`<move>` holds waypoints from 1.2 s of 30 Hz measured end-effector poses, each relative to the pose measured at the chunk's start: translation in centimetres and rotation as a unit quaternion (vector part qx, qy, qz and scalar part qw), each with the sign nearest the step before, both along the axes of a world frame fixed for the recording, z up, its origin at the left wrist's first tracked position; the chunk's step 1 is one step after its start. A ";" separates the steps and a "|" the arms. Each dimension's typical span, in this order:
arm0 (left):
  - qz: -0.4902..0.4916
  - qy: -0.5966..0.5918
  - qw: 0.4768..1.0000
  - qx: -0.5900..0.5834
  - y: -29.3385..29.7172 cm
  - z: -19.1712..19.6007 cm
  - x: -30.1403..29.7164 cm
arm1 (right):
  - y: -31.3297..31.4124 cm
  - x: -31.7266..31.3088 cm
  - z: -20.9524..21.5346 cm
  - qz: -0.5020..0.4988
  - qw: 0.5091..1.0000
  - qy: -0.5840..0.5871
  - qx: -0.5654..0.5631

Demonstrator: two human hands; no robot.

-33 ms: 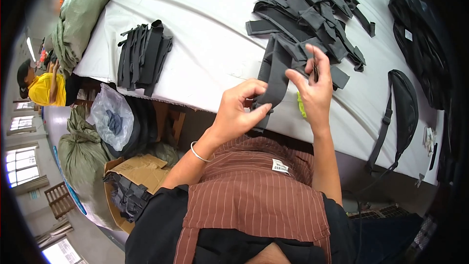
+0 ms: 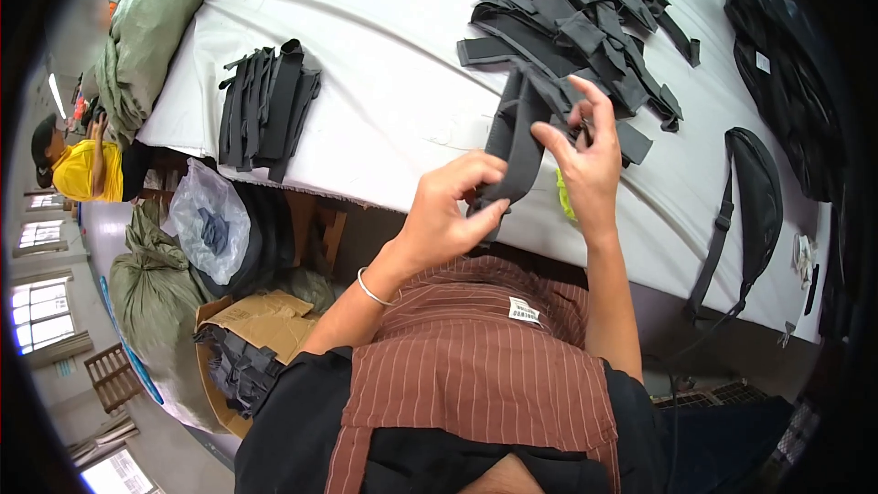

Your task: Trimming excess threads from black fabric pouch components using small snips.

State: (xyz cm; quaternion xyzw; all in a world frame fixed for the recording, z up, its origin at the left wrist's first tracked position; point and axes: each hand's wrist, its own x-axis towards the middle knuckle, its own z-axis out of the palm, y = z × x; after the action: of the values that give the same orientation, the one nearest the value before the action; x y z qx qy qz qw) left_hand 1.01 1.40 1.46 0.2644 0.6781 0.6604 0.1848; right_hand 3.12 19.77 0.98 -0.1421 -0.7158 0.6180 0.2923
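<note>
White-covered table [image 2: 384,82] held the loose strap pile [image 2: 585,18]; near it, both hands, left hand [image 2: 448,210] and right hand [image 2: 585,160], stayed clamped on a dark grey strap [image 2: 517,142], nothing changed.

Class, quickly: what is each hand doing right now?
Left hand: closed on the lower end of the dark grey fabric strap piece.
Right hand: pinching the same piece's upper end.

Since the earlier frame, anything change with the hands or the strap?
Nothing visibly changed. The left hand and right hand hold the same grip on the dark grey strap over the white table. The neat stack of straps, the loose pile and the black bag lie as before.
</note>
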 end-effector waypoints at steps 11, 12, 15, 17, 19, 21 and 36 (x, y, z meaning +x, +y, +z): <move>-0.030 -0.009 0.991 0.133 -1.1 0.1 -1.2 | 1.4 -0.7 2.1 0.111 0.925 0.071 -0.357; -0.031 -0.102 0.972 0.211 -0.7 0.4 -0.9 | 1.2 -0.7 2.1 0.110 0.925 0.076 -0.354; 0.001 -0.223 0.932 0.287 0.4 1.5 -0.5 | 0.7 -0.5 2.1 0.123 0.922 0.100 -0.353; -0.089 -0.342 0.912 0.209 0.0 1.5 -0.6 | 0.1 -0.4 2.2 0.132 0.928 0.092 -0.336; -0.113 -0.340 0.916 0.182 -0.2 1.3 -0.7 | -0.5 -0.3 2.1 0.145 0.937 0.086 -0.307; -0.135 -0.353 0.921 0.097 -0.5 1.5 -1.1 | -0.7 -0.3 2.0 0.149 0.937 0.077 -0.305; -0.044 -0.237 0.970 0.014 -0.3 1.2 -2.5 | -2.3 0.3 1.0 0.130 0.959 0.000 -0.250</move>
State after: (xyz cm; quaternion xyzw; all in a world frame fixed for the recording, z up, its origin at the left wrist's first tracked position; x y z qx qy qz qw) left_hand -1.50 1.13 2.69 0.1326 0.5935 0.7049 0.3651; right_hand 3.42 17.45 1.98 -0.1164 -0.5508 0.8100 0.1643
